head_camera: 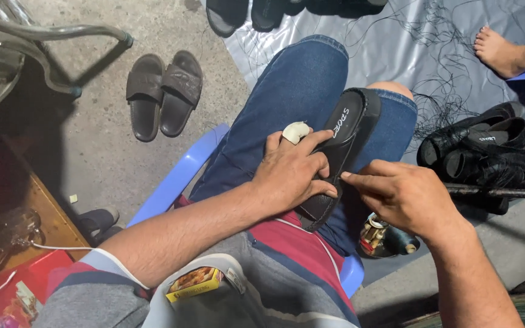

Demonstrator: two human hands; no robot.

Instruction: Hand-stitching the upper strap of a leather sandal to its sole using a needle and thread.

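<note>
— What is shown here?

— A black moulded slide sandal with a wide strap (341, 143) is laid sole-down along the right thigh of a seated person in blue denim shorts (287, 103). The left hand (291, 173) is closed over the heel end of the sandal, with a white bandage-like wrap (295, 132) worn on one finger. The right hand (399, 197) is pinched shut at the sandal's edge; what is held between the fingertips cannot be made out, though something as fine as thread or a needle is suggested.

— How is such work best handled at this stage?

— The sandal is best kept pressed flat against the thigh, so that the edge does not twist while it is being worked. The pinch is best kept close to the rim, and the wrapped finger kept out of the line of pull.

— What else is seen around the seat?

— A blue plastic chair (180, 176) is sat upon. A pair of brown sandals (164, 94) is set on the concrete floor (92, 158) to the left, well apart. A heap of black sandals (487, 155) is piled to the right beside a grey plastic sheet (384, 42) strewn with loose black threads (442, 103). Another person's bare foot (498, 51) is rested on the sheet.
</note>
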